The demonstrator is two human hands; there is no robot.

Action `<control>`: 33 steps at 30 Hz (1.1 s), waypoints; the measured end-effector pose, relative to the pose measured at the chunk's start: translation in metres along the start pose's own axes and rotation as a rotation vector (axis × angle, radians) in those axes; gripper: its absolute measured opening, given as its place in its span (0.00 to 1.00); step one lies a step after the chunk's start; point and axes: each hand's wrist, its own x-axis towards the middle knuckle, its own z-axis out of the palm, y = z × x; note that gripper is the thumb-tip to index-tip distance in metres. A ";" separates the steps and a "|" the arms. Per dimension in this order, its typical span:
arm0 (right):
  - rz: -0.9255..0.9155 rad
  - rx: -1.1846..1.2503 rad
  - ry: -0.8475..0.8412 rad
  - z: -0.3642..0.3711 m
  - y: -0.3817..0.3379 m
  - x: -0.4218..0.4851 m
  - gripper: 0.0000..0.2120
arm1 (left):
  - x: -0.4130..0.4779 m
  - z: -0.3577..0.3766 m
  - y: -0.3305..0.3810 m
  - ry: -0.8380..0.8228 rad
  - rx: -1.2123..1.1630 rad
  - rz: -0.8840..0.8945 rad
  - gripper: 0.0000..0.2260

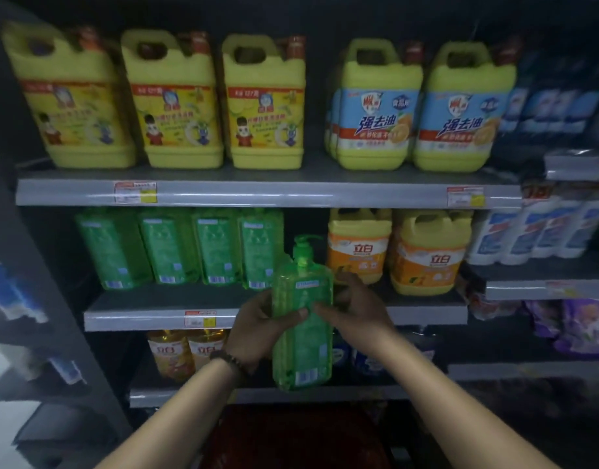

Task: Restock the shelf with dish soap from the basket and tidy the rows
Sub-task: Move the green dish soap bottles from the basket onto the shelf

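Observation:
A green pump bottle of dish soap is held upright in front of the middle shelf, its back label facing me. My left hand grips its left side and my right hand grips its right side. On the middle shelf behind it stands a row of several matching green bottles, with a dark gap between that row and the orange jugs. A dark red basket sits low between my forearms; what it contains is too dark to make out.
Yellow handled jugs and blue-labelled yellow jugs fill the top shelf. White and blue bottles stand at the right. Small orange bottles sit on the lower shelf. A dark shelf upright runs down the left.

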 end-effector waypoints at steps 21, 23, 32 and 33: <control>-0.122 -0.114 0.127 0.051 0.009 0.113 0.65 | 0.109 0.014 0.050 0.308 0.287 0.157 0.21; -0.142 -0.086 0.134 0.058 0.016 0.118 0.65 | 0.111 0.014 0.039 0.314 0.347 0.230 0.23; -0.129 -0.123 0.173 0.079 0.033 0.131 0.55 | 0.111 0.018 0.013 0.349 0.504 0.354 0.14; -0.129 -0.132 0.177 0.081 0.034 0.133 0.53 | 0.110 0.018 0.010 0.346 0.502 0.362 0.14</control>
